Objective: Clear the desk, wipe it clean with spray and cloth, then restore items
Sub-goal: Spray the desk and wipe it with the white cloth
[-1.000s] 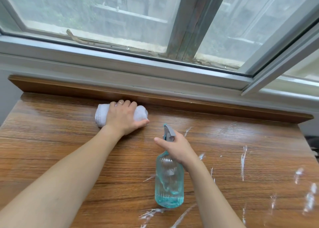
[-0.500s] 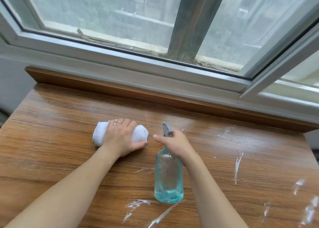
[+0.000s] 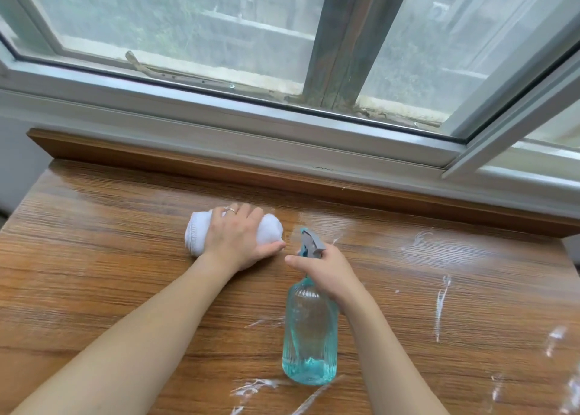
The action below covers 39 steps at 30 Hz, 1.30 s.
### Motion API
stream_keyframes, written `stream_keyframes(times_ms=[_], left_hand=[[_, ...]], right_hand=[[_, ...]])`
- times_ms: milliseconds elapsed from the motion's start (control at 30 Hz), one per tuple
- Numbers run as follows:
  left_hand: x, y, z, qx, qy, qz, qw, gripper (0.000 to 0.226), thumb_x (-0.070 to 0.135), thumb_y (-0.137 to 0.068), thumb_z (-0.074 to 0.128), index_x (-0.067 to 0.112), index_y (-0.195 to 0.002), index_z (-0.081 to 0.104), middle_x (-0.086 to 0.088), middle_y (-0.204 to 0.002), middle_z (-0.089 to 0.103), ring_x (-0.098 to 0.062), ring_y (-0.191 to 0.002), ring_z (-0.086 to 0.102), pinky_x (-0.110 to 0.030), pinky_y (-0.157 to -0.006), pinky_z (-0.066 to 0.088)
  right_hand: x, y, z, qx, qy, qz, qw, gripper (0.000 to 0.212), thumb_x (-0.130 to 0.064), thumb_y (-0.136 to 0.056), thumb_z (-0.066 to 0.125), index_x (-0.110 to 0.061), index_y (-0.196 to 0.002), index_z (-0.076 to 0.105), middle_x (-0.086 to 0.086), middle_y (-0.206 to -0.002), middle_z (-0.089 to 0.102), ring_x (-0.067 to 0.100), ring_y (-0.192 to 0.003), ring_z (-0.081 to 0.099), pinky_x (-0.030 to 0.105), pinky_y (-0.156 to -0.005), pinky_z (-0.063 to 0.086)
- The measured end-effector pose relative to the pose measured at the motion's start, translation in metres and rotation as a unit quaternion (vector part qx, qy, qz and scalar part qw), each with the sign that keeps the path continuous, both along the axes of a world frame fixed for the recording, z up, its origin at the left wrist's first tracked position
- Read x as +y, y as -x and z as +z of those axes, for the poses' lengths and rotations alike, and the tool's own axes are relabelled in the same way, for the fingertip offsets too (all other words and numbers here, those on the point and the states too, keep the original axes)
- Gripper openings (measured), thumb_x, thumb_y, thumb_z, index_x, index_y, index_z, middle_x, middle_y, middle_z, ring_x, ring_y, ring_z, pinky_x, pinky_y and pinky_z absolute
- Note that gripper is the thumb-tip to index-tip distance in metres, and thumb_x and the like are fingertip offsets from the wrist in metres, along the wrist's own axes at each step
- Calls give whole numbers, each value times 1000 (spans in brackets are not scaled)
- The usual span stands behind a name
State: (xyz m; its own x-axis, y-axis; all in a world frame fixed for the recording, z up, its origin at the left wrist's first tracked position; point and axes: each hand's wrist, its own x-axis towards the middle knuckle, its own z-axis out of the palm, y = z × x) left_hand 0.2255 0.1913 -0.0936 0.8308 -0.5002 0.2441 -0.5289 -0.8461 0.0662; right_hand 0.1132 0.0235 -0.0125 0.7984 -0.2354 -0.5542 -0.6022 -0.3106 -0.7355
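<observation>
While a rolled white cloth is pressed flat against a wooden bench under the left hand, a spray bottle is held upright just beside it by the right hand. The grip of the left hand is closed over the cloth, fingers curled across the top of the roll and thumb tucked along its near side; a ring is worn on one finger. The grip of the right hand is wrapped round the neck of the bottle below its grey trigger head, with the thumb stretched out toward the cloth. The bottle is made of clear ribbed glass tinted blue-green, with liquid pooled in its lowest part, and its base is seen resting on the bench near the front edge. The cloth lies toward the back of the bench, left of centre, its stitched hem showing at the left end.

The bench top is finished in a brown wood grain and shines wetly around the cloth. White foamy streaks are scattered over the right half and along the near edge. A raised wooden ledge runs along the back, set against a pale window frame. Beyond the glass, greenery and a grey building are dimly seen, and a weathered post divides the panes.
</observation>
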Motion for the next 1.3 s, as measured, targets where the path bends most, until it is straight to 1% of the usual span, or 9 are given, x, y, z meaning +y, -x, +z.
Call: stream_keyframes(times_ms=[133, 267, 433, 633, 800, 900, 967, 1200, 1300], left_hand=[[-25, -28, 7, 3, -18, -13, 1000, 81, 87, -68, 34, 13, -87, 61, -10, -86, 63, -32, -83, 60, -42, -73, 42], [-45, -41, 13, 6, -42, -8, 999, 87, 88, -69, 23, 15, -97, 62, -10, -96, 66, -32, -93, 60, -43, -78, 40], [-41, -31, 10, 20, -12, -12, 1000, 83, 87, -68, 31, 14, -90, 63, -10, -88, 66, -33, -85, 60, -42, -74, 41], [-29, 24, -2, -5, 28, -24, 999, 77, 87, -64, 40, 16, -83, 63, -7, -79, 63, -30, -75, 63, -42, -78, 44], [-30, 24, -3, -12, 1, -17, 1000, 78, 88, -66, 37, 17, -86, 63, -7, -82, 63, -30, -79, 62, -42, -75, 43], [-37, 12, 0, -10, -9, -24, 1000, 79, 87, -68, 35, 16, -87, 63, -8, -84, 63, -31, -80, 61, -41, -72, 42], [-44, 4, 3, -7, -15, -26, 1000, 79, 87, -69, 33, 15, -87, 62, -8, -84, 62, -31, -81, 60, -41, -72, 42], [-59, -19, 15, 31, -60, -40, 997, 87, 89, -71, 25, 18, -109, 58, -7, -110, 63, -31, -106, 57, -43, -83, 39], [-58, -16, 17, 35, -60, -38, 997, 87, 89, -71, 27, 18, -109, 58, -7, -111, 64, -31, -106, 56, -43, -83, 39]], right_hand=[[-2, 3, -1, 4, 8, -14, 1000, 28, -46, -81, 78, -22, -90, 67, -8, -80, 64, 14, -78, 60, 38, -79, 49], [-1, 9, 0, 8, 17, -28, 999, 30, -47, -81, 78, -23, -93, 66, -5, -90, 68, 17, -87, 65, 42, -88, 52], [1, 20, 5, 11, 34, -25, 999, 30, -49, -82, 76, -24, -94, 66, -1, -101, 69, 18, -93, 66, 39, -85, 52], [2, 27, 6, 15, 28, -16, 999, 22, -44, -80, 76, -25, -89, 67, -6, -89, 68, 17, -87, 63, 38, -81, 50], [1, 28, 6, 13, 32, 0, 999, 24, -43, -82, 75, -23, -94, 68, -6, -87, 67, 15, -83, 61, 36, -78, 48], [-1, 30, 5, 9, 35, 1, 999, 26, -42, -83, 75, -19, -86, 64, -8, -79, 61, 13, -75, 56, 34, -71, 43], [-1, 32, 4, 8, 36, -1, 999, 27, -43, -82, 76, -24, -78, 58, -9, -76, 59, 12, -73, 55, 34, -70, 42], [7, 49, -2, 6, 29, -14, 999, 31, -51, -81, 75, -31, -76, 53, -12, -76, 56, 12, -73, 55, 34, -70, 44], [12, 58, -3, 7, 31, -20, 999, 30, -52, -80, 75, -30, -79, 55, -11, -79, 58, 14, -76, 56, 35, -74, 45]])
